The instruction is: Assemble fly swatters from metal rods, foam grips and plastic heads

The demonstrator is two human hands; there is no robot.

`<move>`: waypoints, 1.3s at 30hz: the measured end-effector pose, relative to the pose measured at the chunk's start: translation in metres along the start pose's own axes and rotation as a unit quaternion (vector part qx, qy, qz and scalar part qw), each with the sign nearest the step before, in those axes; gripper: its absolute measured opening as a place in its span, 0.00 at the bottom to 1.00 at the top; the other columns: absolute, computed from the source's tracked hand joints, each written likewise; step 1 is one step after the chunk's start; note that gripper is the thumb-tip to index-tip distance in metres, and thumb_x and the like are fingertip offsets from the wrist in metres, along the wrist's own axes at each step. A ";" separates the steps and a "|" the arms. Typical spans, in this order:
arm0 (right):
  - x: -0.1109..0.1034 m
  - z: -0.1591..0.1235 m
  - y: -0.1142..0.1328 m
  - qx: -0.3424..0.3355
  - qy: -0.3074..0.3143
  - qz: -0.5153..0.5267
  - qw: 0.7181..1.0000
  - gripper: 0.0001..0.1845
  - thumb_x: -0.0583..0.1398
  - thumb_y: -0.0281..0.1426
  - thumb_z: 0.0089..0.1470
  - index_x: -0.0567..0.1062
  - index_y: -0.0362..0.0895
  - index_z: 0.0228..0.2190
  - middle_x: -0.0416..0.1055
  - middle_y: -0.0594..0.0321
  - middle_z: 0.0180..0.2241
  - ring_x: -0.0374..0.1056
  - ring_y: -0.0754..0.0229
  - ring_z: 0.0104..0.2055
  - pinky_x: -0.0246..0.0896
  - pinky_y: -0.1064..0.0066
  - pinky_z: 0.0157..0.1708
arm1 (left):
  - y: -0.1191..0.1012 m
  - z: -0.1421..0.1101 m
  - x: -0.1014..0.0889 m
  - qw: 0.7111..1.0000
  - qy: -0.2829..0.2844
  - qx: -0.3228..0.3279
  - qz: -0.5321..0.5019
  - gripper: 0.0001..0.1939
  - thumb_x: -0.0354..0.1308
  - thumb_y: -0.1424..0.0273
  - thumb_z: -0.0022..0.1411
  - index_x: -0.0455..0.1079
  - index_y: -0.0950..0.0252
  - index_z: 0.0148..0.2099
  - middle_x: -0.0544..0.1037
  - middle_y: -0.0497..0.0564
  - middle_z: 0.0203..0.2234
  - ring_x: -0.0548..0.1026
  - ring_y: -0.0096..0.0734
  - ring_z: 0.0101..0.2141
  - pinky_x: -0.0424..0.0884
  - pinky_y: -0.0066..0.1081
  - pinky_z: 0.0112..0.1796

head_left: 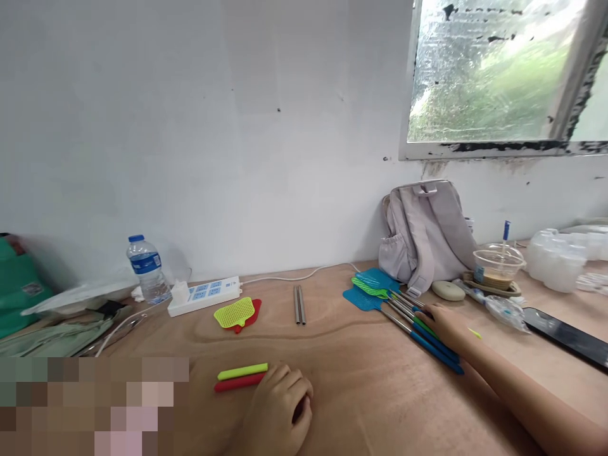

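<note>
My left hand [284, 402] rests on the table with its fingers curled in, and nothing shows in the gap by the thumb. Beside it lie a yellow-green handle [243, 372] and a red handle [240, 382], whose right end meets the hand. My right hand [441, 322] lies over a bundle of fly swatters [408, 320], fingers bent round the rods. Their blue heads [363, 299] and a green head [371, 289] point toward the wall. Farther back are a yellow swatter head [235, 311] on a red one [255, 309], and metal rods [299, 305].
A power strip [206, 296] and a water bottle [146, 269] stand at the left. A grey backpack [425, 231] leans on the wall. Rightward are a plastic cup [498, 265], a phone [567, 335] and white bottles [558, 256]. A blurred patch covers the lower left.
</note>
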State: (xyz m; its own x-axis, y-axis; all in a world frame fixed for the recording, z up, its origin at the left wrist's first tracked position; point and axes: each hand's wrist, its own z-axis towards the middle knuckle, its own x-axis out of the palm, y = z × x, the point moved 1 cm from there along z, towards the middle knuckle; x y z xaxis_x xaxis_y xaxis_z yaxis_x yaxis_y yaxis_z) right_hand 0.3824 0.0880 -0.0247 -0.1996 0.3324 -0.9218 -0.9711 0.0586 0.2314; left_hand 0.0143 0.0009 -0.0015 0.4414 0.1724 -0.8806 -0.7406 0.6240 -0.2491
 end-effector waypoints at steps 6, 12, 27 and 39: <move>-0.012 -0.003 0.007 -0.030 -0.113 0.073 0.990 0.14 0.47 0.36 0.53 0.68 0.42 0.27 0.66 0.53 0.29 0.66 0.53 0.32 0.59 0.64 0.35 | -0.002 0.001 -0.005 0.998 -0.020 -0.030 -0.056 0.10 0.47 0.81 0.50 0.64 0.62 0.27 0.71 0.48 0.24 0.67 0.34 0.30 0.62 0.35 0.35; -0.038 -0.044 0.103 -0.113 -0.084 0.287 0.947 0.15 0.45 0.39 0.55 0.63 0.44 0.39 0.68 0.56 0.33 0.66 0.54 0.36 0.61 0.65 0.36 | -0.028 0.033 -0.014 0.887 -0.110 -0.198 -0.402 0.17 0.51 0.65 0.57 0.60 0.61 0.49 0.70 0.56 0.44 0.67 0.38 0.46 0.57 0.39 0.48; -0.049 -0.049 0.265 -0.149 0.366 0.672 0.627 0.17 0.51 0.47 0.53 0.58 0.46 0.28 0.50 0.77 0.16 0.44 0.73 0.13 0.42 0.79 0.13 | -0.018 0.084 -0.077 0.541 -0.350 -0.169 -0.746 0.18 0.46 0.63 0.61 0.52 0.64 0.21 0.50 0.38 0.11 0.48 0.17 0.12 0.58 0.23 0.18; -0.063 -0.048 0.286 -0.042 0.568 0.739 0.359 0.15 0.49 0.40 0.58 0.60 0.43 0.25 0.50 0.78 0.12 0.33 0.76 0.10 0.33 0.85 0.08 | -0.003 0.080 -0.104 0.560 -0.309 -0.164 -0.751 0.17 0.43 0.65 0.63 0.52 0.64 0.23 0.49 0.38 0.11 0.47 0.16 0.11 0.51 0.19 0.12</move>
State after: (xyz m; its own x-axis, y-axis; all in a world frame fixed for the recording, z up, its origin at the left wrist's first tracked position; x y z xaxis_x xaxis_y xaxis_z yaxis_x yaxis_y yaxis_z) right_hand 0.1109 0.0383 0.0842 -0.3826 -0.6599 0.6466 0.3155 0.5644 0.7628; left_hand 0.0109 0.0424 0.1236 0.7078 -0.0655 0.7034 0.6921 0.2637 -0.6719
